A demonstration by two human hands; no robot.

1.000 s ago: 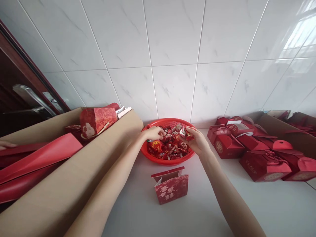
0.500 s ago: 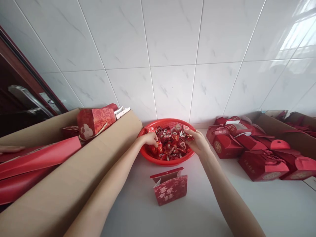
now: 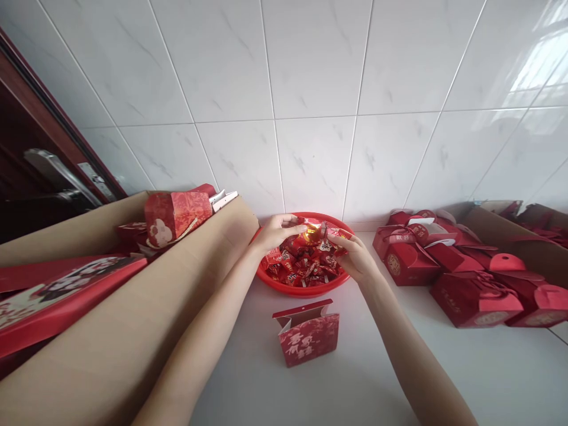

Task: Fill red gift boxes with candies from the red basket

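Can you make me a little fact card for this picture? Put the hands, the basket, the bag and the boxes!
Left hand: holding a shiny red-and-gold packet
Right hand: holding small wrapped packets, number unclear
Basket: red, holding many wrapped packets
Paper bag: red, standing open before the basket
Left side: cardboard box with red packaging
Right side: red gift boxes

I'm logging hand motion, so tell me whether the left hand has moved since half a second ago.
Yes: against the red basket, the left hand has moved rightward and up in the view, towards the right hand.
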